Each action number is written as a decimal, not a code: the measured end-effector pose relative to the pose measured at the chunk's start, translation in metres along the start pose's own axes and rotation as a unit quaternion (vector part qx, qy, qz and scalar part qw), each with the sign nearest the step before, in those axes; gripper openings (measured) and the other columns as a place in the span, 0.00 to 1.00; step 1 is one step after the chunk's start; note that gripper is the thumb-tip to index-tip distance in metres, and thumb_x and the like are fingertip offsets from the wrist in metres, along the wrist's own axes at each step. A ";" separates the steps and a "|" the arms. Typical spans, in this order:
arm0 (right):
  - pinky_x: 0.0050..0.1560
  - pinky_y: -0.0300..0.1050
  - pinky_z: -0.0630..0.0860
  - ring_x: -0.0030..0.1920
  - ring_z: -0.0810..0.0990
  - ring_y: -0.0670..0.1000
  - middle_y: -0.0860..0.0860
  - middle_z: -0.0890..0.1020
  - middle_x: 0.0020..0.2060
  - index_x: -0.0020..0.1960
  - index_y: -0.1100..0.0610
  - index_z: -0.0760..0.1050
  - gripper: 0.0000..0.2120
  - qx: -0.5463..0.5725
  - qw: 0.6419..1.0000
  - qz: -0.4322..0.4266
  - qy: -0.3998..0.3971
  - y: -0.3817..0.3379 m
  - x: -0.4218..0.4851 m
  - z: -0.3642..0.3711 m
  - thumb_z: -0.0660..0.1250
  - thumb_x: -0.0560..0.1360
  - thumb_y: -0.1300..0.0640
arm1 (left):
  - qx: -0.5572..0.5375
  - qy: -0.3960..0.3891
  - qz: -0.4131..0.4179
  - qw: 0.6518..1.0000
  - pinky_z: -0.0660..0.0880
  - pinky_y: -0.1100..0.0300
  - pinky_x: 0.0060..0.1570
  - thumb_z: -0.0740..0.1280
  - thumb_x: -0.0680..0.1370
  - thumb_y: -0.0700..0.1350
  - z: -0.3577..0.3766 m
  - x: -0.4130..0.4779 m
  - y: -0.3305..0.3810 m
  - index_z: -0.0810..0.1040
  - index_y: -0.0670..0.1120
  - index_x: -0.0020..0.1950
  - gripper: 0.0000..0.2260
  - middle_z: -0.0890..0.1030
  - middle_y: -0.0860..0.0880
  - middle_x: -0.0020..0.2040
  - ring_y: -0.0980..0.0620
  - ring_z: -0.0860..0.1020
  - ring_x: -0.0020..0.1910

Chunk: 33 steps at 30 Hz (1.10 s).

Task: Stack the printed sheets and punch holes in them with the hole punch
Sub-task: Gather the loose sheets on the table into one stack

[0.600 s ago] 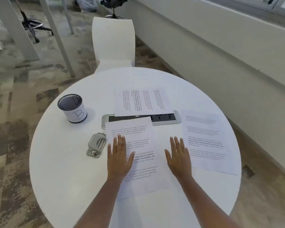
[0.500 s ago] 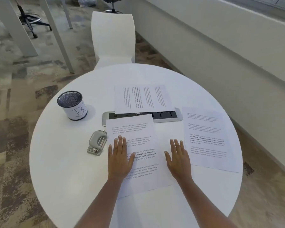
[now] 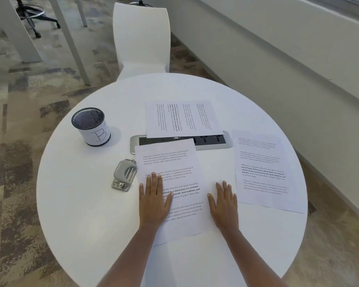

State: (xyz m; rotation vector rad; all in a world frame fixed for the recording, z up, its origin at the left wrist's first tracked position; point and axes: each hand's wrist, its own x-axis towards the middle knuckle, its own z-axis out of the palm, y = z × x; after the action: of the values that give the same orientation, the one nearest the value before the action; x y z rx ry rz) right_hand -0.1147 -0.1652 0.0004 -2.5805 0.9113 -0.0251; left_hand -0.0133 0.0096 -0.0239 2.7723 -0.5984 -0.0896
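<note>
Three printed sheets lie apart on the round white table [image 3: 75, 204]. The near sheet [image 3: 180, 168] is in front of me, and my left hand [image 3: 153, 201] rests flat on its left part with straight fingers. My right hand [image 3: 224, 204] lies flat on the table at that sheet's right edge. A second sheet [image 3: 263, 172] is at the right, and a third sheet [image 3: 182, 119], turned sideways, is farther back. The grey metal hole punch [image 3: 124, 175] sits just left of the near sheet, touching its edge.
A mesh pen cup [image 3: 91, 127] marked "B" stands at the table's left. A silver power strip [image 3: 211, 141] is set into the table's middle, partly under two sheets. A white chair [image 3: 141, 38] stands behind the table, a wall ledge at the right.
Both hands stay flat in the same places. Only the camera view has shifted a little; the sheets and the punch have not moved.
</note>
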 end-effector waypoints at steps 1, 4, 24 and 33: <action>0.72 0.56 0.54 0.74 0.57 0.59 0.59 0.61 0.73 0.69 0.61 0.63 0.38 0.017 1.000 0.006 0.000 -0.002 -0.002 0.000 0.40 0.70 0.38 | -0.002 -0.005 0.001 1.000 0.54 0.48 0.68 0.40 0.79 0.58 0.000 0.000 0.000 0.68 0.38 0.67 0.32 0.72 0.38 0.67 0.44 0.62 0.68; 0.73 0.54 0.52 0.74 0.55 0.59 0.60 0.61 0.73 0.65 0.63 0.66 0.28 0.069 0.997 0.030 -0.006 -0.011 -0.006 0.000 0.51 0.75 0.42 | -0.010 -0.021 0.000 1.000 0.47 0.51 0.70 0.40 0.79 0.59 -0.001 -0.001 0.001 0.69 0.38 0.68 0.32 0.71 0.38 0.68 0.44 0.62 0.69; 0.67 0.50 0.63 0.70 0.62 0.57 0.57 0.65 0.69 0.66 0.59 0.66 0.25 0.065 0.995 -0.052 -0.048 -0.015 -0.003 -0.008 0.68 0.71 0.56 | -0.002 -0.016 0.001 1.000 0.44 0.52 0.72 0.40 0.79 0.59 0.006 0.001 0.026 0.63 0.40 0.70 0.31 0.65 0.42 0.71 0.51 0.43 0.77; 0.48 0.63 0.77 0.56 0.78 0.68 0.66 0.79 0.55 0.54 0.64 0.76 0.23 -0.044 0.998 -0.053 0.005 0.055 0.033 -0.040 0.66 0.64 0.51 | -0.015 0.007 -0.147 0.989 0.76 0.38 0.49 0.67 0.69 0.52 -0.008 0.009 0.024 0.76 0.33 0.58 0.26 0.76 0.28 0.58 0.29 0.77 0.55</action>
State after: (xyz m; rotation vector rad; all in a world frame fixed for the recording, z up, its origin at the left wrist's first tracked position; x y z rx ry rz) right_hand -0.1273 -0.2386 0.0125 -2.7100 0.7938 -0.0281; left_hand -0.0135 -0.0126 -0.0091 2.8084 -0.1787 -0.1416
